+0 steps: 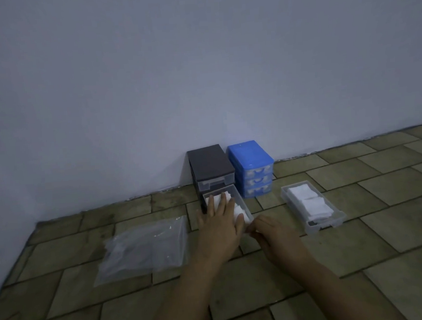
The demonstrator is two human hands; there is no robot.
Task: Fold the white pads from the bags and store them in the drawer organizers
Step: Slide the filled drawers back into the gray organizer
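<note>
We see our left hand (220, 222) lying flat, fingers straight and slightly spread, pressing the folded white pads (236, 208) inside the clear plastic drawer (243, 202) pulled out of the dark grey drawer organizer (209, 165). Our right hand (273, 233) curls its fingers at the drawer's near corner; what they pinch, we cannot tell. On the tiled floor (364, 261), a blue drawer organizer (250, 161) stands at one o'clock against the pale wall (197, 60), a second clear drawer of pads (312, 205) at three, a clear plastic bag (143, 248) at nine.

Dim, bluish, soft (edges warped)
</note>
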